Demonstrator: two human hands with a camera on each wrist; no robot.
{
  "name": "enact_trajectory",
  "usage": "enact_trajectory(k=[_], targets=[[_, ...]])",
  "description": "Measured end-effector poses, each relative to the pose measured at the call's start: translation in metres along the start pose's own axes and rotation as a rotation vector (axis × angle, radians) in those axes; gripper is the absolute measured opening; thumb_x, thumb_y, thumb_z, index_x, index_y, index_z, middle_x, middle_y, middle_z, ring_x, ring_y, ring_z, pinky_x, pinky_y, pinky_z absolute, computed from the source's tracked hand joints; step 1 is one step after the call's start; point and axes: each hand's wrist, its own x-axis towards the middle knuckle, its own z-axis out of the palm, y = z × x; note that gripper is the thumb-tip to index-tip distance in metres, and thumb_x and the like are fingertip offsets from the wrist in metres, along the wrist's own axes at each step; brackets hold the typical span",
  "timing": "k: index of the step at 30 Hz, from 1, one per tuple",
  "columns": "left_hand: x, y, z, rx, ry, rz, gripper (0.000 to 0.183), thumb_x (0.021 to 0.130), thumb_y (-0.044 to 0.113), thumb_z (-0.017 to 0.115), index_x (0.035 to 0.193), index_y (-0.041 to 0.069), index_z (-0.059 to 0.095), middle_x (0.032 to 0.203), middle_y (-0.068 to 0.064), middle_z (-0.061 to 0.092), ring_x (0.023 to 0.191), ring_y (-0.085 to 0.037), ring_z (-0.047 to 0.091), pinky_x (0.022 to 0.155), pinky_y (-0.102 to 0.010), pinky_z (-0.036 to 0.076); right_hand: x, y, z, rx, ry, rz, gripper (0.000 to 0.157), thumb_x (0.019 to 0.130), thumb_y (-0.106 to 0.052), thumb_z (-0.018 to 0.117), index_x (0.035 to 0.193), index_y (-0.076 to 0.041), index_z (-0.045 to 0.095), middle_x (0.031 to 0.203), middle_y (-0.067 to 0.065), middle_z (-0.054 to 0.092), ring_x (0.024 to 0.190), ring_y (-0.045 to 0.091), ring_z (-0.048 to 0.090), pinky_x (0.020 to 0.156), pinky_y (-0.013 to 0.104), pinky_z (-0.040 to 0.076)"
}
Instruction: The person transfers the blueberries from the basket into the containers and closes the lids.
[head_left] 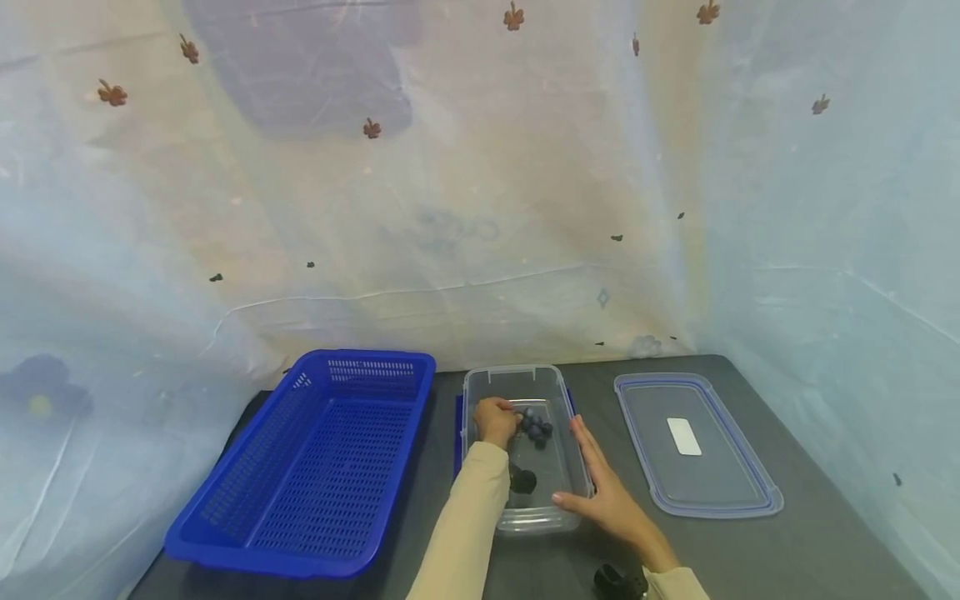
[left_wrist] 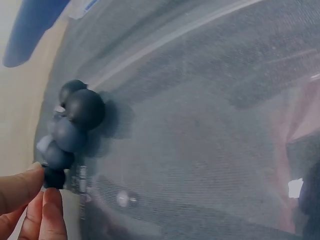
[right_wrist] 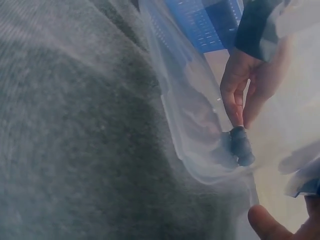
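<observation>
My left hand (head_left: pixel 497 423) reaches into a clear plastic container (head_left: pixel 552 483) and pinches one end of a bunch of dark grapes (head_left: pixel 536 427). In the left wrist view, the thumb and fingers of the left hand (left_wrist: pixel 37 207) grip the lowest grape of the bunch (left_wrist: pixel 70 132). My right hand (head_left: pixel 611 496) rests against the container's right side, thumb spread toward the near rim and fingers fairly straight. The right wrist view shows the grapes (right_wrist: pixel 241 146) hanging below the left fingertips; only part of the right hand (right_wrist: pixel 272 225) appears there.
A blue perforated basket (head_left: pixel 322 475) stands to the left on the dark table (head_left: pixel 817 542). To the right lies the clear lid (head_left: pixel 720 467) with a blue seal and a white label (head_left: pixel 684 437). Something blue (head_left: pixel 458 433) shows along the container's left edge. A patterned curtain hangs behind.
</observation>
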Motion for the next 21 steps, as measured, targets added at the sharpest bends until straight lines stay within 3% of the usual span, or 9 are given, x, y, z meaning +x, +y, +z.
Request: enact_trajectory(k=[7,14,18,21], targets=[[0.004,0.007,-0.005,0.014,-0.033,0.099,0.014,0.066,-0.002,0.072,0.079,0.001,0.068,0.072,-0.004,0.062,0.071,-0.021,0.057,0.061,-0.031,0.047,0.0,0.004,-0.004,-0.035,-0.015,0.016,0.094,0.071,-0.017,0.072,0.142,-0.005,0.011,0.145,0.019,0.005,0.128,0.043,0.007,0.091,0.064,0.013],[0.004,0.028,-0.017,0.0,-0.162,0.171,0.011,0.08,0.015,0.064,0.085,0.007,0.068,0.074,0.0,0.062,0.065,-0.013,0.057,0.059,-0.029,0.046,0.0,0.029,-0.014,0.002,-0.006,0.031,0.069,0.087,-0.012,0.056,0.142,-0.008,0.015,0.144,0.015,0.018,0.127,0.037,0.019,0.089,0.06,0.026],[0.002,0.045,-0.023,-0.015,-0.208,0.215,0.015,0.083,0.02,0.06,0.091,0.01,0.068,0.078,-0.002,0.062,0.068,-0.014,0.057,0.06,-0.03,0.046,0.005,0.024,-0.031,0.064,0.029,0.058,0.054,0.092,-0.01,0.047,0.14,-0.007,0.022,0.135,0.02,0.034,0.122,0.037,0.031,0.092,0.041,0.035],[-0.006,0.062,-0.024,-0.1,-0.241,0.232,0.014,0.084,0.016,0.057,0.093,0.01,0.067,0.079,-0.003,0.063,0.069,-0.015,0.059,0.061,-0.03,0.047,0.008,0.022,-0.053,0.068,0.045,0.089,0.047,0.093,-0.012,0.046,0.137,-0.006,0.03,0.127,0.019,0.045,0.115,0.036,0.041,0.089,0.03,0.038]])
